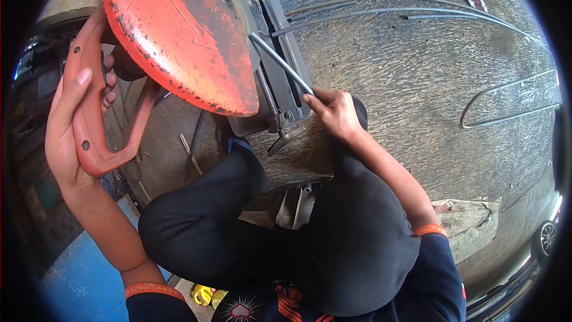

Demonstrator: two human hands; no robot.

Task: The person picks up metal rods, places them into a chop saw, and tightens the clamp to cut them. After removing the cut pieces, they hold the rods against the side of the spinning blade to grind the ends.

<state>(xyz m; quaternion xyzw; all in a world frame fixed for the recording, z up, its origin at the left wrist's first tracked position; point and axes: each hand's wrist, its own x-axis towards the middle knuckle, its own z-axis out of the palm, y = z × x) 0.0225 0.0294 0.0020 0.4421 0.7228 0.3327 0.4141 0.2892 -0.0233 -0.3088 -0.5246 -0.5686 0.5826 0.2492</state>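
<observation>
A cut-off saw with a worn red blade guard [179, 42] fills the upper left. My left hand [74, 104] is wrapped round its red handle [89, 137], thumb on the outer side. My right hand [335, 110] pinches the near end of a grey metal rod [280, 62]. The rod's far end lies against the saw's blade [241, 15], at the edge of the guard. Below the guard, the saw's base holds a threaded screw [266, 89] with a crank handle [285, 141].
Long thin rods [381, 15] lie on the worn floor at the upper right, with a bent metal loop [476, 104] further right. A flattened sack [471, 226] is by my right elbow. A blue surface [89, 274] is at lower left, a car wheel [547, 237] at far right.
</observation>
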